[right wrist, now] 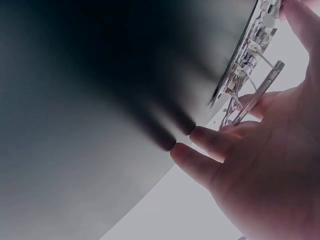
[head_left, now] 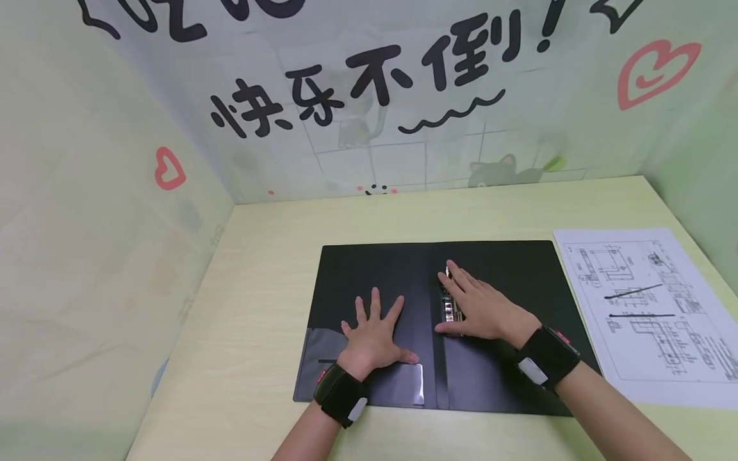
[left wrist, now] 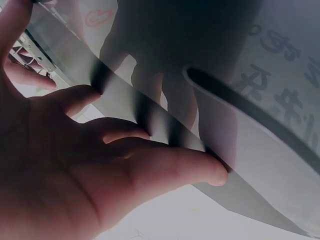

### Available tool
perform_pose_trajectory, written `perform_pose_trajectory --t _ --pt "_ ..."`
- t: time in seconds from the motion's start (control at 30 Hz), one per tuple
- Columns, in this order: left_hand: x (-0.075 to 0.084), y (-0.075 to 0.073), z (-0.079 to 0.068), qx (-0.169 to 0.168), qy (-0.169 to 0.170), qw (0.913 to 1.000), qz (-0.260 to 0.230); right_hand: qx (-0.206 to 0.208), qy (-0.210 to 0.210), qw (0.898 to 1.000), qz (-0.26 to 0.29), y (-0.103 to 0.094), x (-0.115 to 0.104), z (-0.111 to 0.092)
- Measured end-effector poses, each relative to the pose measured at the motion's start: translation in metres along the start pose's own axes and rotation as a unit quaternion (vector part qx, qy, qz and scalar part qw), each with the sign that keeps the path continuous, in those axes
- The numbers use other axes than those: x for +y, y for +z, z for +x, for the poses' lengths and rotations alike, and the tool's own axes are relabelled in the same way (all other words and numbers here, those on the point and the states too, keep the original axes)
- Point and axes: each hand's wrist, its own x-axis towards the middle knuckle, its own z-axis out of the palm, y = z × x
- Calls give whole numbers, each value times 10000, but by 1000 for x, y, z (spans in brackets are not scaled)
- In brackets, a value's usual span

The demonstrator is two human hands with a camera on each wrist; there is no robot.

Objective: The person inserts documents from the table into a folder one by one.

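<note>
A black clip folder [head_left: 513,262] lies opened flat on the table, with a metal clip [head_left: 448,308] along its spine. My left hand [head_left: 369,342] rests on the left cover, its fingers spread and straight. In the left wrist view, the fingertips of the left hand [left wrist: 100,165] touch the glossy cover. My right hand [head_left: 490,310] reaches over the spine and partly hides the clip. Up close in the right wrist view, fingertips of the right hand [right wrist: 270,155] press on the folder [right wrist: 75,155], beside the clip's raised metal lever [right wrist: 260,92].
A clear pocket [head_left: 398,387] sits at the left cover's lower edge. Right of the folder lies a white sheet [head_left: 640,352] with printed technical drawings, close to its edge. Printed cloth walls [head_left: 369,153] enclose the pale wooden table [head_left: 254,307] at the back and sides.
</note>
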Motion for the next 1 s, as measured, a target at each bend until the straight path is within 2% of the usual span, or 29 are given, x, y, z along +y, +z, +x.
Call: perform_pose_trajectory --t 0.2,0.33,0.67,1.0 --pt "1 1 1 -8 23 10000 9 25 -1 9997 231 1 4 -4" --pt "2 1 1 -15 26 10000 -19 32 207 9991 357 -1 11 -12" --pt "2 -2 -2 -8 9 9999 -136 77 854 9955 401 -11 40 -50" --pt "2 0 2 -29 -8 9999 -133 178 1342 9883 697 -15 67 -81"
